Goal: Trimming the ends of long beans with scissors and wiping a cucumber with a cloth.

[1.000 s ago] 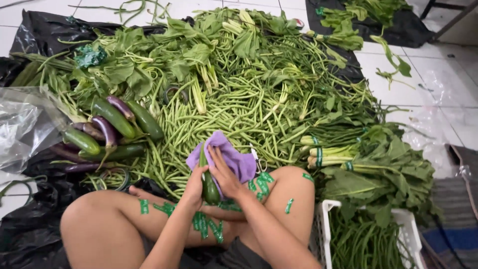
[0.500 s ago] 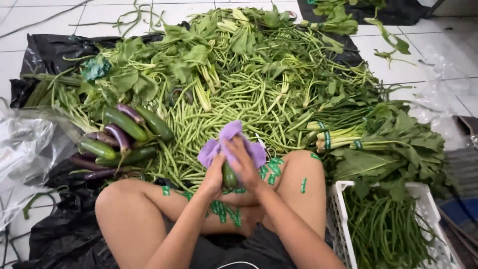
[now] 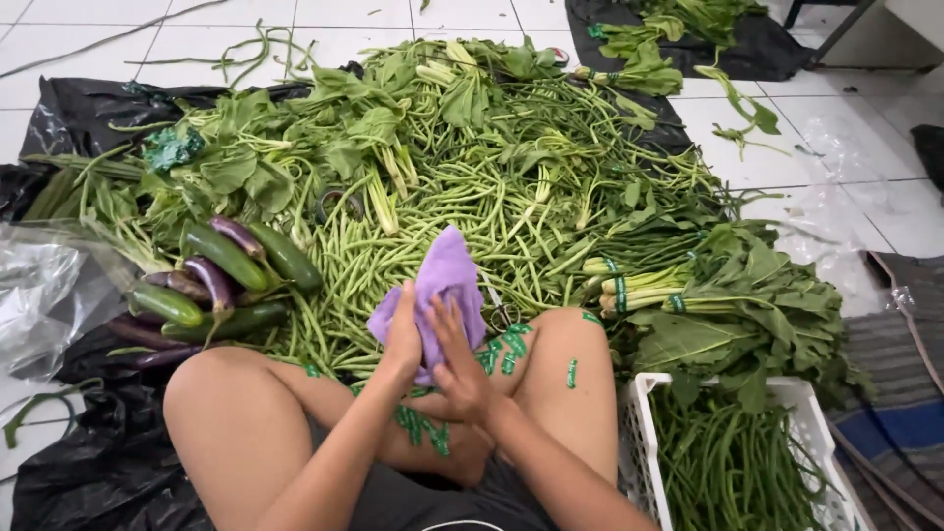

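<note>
We held the purple cloth (image 3: pixel 442 280) between both hands, left hand (image 3: pixel 401 334) and right hand (image 3: pixel 460 366) gripping it above our lap; the long beans (image 3: pixel 462 197) lay unsorted on the floor.

The purple cloth (image 3: pixel 440 285) looks soft and matt, rumpled between both hands. The cucumbers (image 3: pixel 254 258) and eggplants (image 3: pixel 211 280) have smooth, glossy skins. Black plastic sheeting (image 3: pixel 108 462) is crinkled and shiny, the white crate (image 3: pixel 639 442) hard plastic, the floor (image 3: pixel 88 49) glazed tile.
</note>
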